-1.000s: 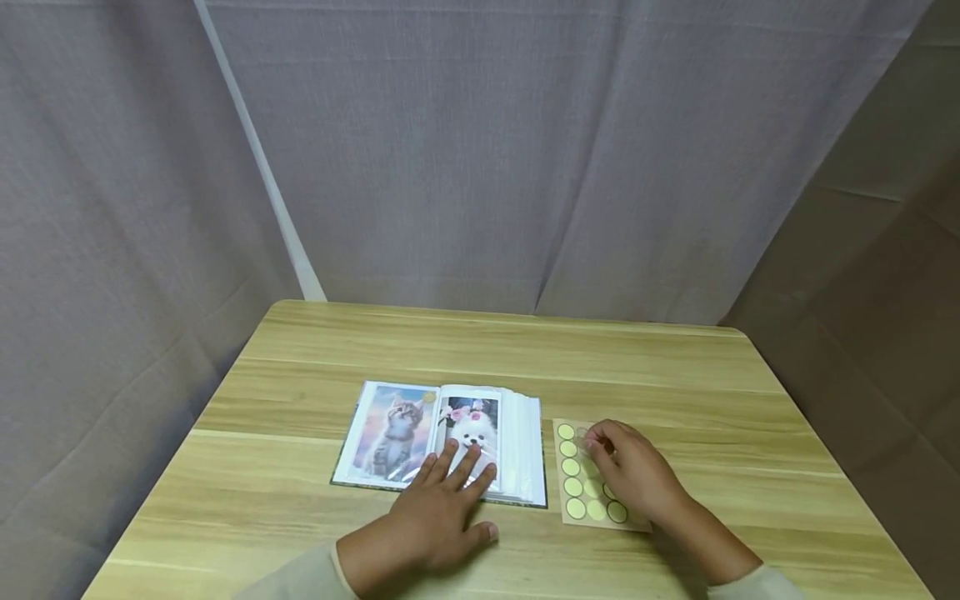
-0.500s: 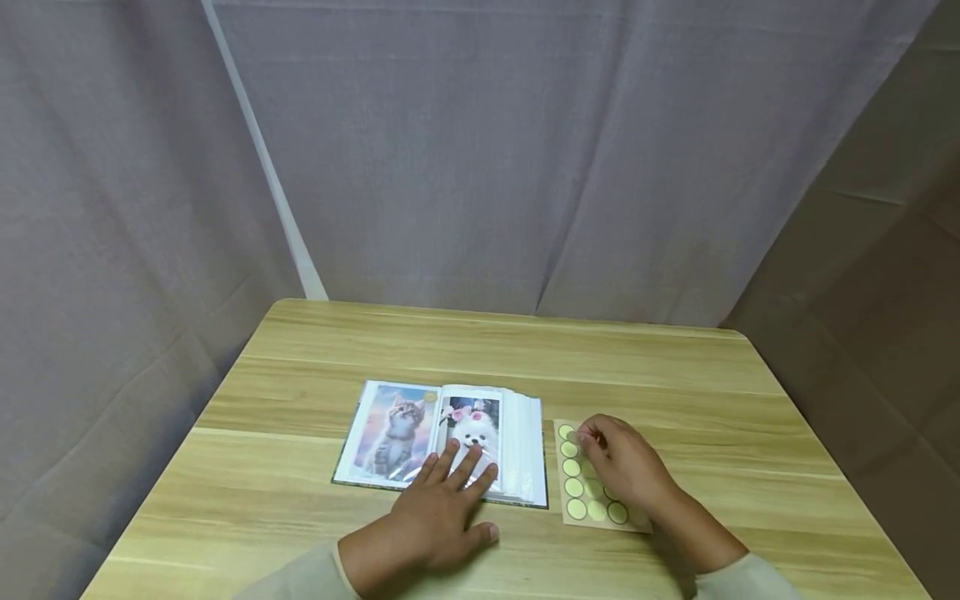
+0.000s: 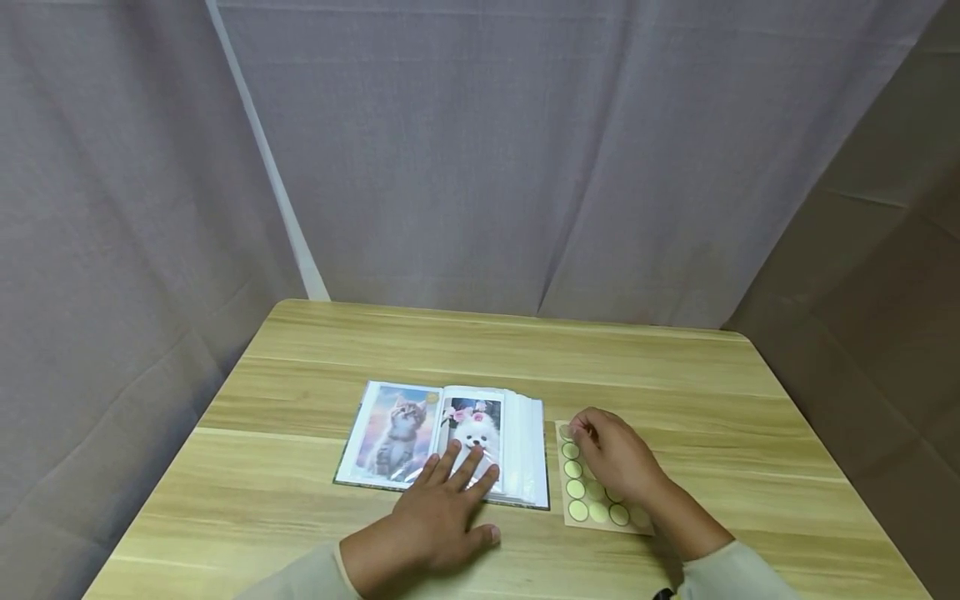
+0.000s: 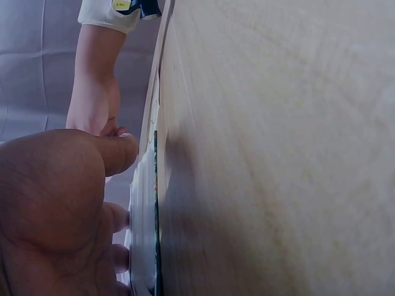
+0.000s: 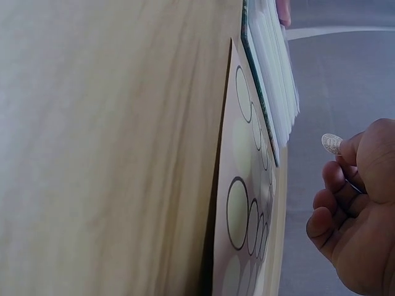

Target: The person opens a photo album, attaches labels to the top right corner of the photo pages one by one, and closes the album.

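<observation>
My left hand point(image 3: 442, 517) lies flat with spread fingers on the lower right page of an open photo album point(image 3: 536, 450). A kitten photo point(image 3: 393, 433) fills the left page, with a small gold round sticker point(image 3: 432, 398) at its top right corner. On the right page a white puppy photo point(image 3: 480, 429) is partly covered by my fingers. My right hand point(image 3: 618, 454) is above the upper part of a tan sticker sheet point(image 3: 576, 490). In the right wrist view its thumb and finger pinch a small printed round sticker point(image 5: 331, 143), raised off the sheet.
The sheet lies on the wooden table point(image 3: 480, 342), just right of the album, and bears several yellow circles, some outlined in black. Grey curtains point(image 3: 450, 167) hang behind and beside the table.
My right hand has shifted slightly left and away from me, over the sheet's top left corner. The left hand stays in place on the album.
</observation>
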Tool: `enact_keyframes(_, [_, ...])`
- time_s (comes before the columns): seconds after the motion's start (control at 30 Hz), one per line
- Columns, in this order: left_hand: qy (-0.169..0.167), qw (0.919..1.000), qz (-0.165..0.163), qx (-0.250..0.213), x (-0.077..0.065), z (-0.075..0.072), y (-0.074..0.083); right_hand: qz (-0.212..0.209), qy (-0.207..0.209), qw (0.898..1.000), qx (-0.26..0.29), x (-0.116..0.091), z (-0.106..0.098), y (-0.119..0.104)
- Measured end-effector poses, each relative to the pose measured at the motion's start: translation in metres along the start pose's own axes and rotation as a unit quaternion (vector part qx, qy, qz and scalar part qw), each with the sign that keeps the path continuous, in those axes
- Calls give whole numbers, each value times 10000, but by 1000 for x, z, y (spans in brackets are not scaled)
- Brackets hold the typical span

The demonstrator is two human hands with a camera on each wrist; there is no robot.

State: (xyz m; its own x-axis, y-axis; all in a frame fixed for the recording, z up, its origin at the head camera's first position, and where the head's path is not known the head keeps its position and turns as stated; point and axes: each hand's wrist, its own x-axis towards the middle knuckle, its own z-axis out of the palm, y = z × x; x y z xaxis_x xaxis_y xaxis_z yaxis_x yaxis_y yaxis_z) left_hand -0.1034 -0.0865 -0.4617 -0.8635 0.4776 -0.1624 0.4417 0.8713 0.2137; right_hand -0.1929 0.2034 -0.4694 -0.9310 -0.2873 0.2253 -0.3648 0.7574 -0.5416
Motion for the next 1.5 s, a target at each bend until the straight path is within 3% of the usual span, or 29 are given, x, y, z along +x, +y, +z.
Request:
enact_keyframes(0.5, [-10,10000,-16,24,0,0,0,69,-231,9996,147,13,6,-7])
enact_keyframes(1.5, [59,9998,-25,165,0,-1,-1,-139,-199,9996,171,31,19,-14])
